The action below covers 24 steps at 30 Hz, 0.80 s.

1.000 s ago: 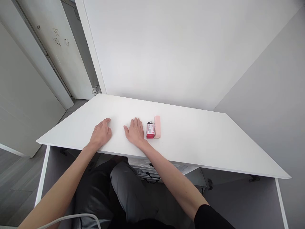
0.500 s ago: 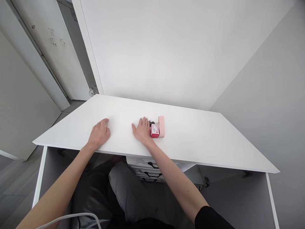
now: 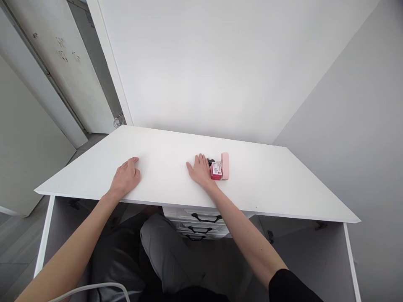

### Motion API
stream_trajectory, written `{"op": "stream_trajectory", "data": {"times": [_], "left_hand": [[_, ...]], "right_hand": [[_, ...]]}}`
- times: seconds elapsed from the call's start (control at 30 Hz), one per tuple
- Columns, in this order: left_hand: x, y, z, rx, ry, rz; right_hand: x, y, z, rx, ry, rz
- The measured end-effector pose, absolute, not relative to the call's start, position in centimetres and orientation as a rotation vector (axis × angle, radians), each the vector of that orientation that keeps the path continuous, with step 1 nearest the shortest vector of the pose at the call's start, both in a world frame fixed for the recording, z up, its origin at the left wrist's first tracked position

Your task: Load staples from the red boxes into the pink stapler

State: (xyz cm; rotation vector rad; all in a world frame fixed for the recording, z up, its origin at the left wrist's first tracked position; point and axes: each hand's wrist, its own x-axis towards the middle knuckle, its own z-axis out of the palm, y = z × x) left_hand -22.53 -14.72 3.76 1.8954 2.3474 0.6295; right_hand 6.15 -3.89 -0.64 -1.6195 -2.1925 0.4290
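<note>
My right hand [image 3: 201, 170] lies flat on the white tabletop [image 3: 157, 147], fingers spread, with its outer edge against a small red-and-white box [image 3: 216, 171]. A black item [image 3: 210, 161], too small to name, sits behind the box by my fingertips. Right of the box is a long pink object [image 3: 225, 166] with rounded ends; its kind is unclear. My left hand [image 3: 126, 177] rests on the left part of the tabletop, holding nothing, its fingers loosely bent and the thumb apart from the index finger.
Below the tabletop are white drawers [image 3: 204, 216] with black handles. My legs [image 3: 170, 247] are under the desk, and a white cable [image 3: 94, 286] crosses near my left forearm. A white wall [image 3: 201, 75] rises behind the desk.
My right hand has slid to the right across the tabletop, and the red-and-white box, black item and pink object have shifted right with it. My left hand stays about where it was.
</note>
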Motion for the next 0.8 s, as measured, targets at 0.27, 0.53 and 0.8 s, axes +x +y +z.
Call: {"op": "stream_trajectory", "data": {"times": [0.27, 0.53, 0.8], "left_hand": [[-22.5, -14.6, 3.8, 1.897, 2.358, 0.613], [-22.5, -14.4, 3.8, 1.889, 2.347, 0.643], [-22.2, -14.5, 4.0, 1.866, 2.344, 0.649]], "right_hand": [[12.5, -2.2, -1.1, -1.735, -2.141, 0.396], [19.5, -0.7, -1.6, -1.776, -2.158, 0.365], [24.8, -0.1, -1.9, -1.835, -2.115, 0.312]]}}
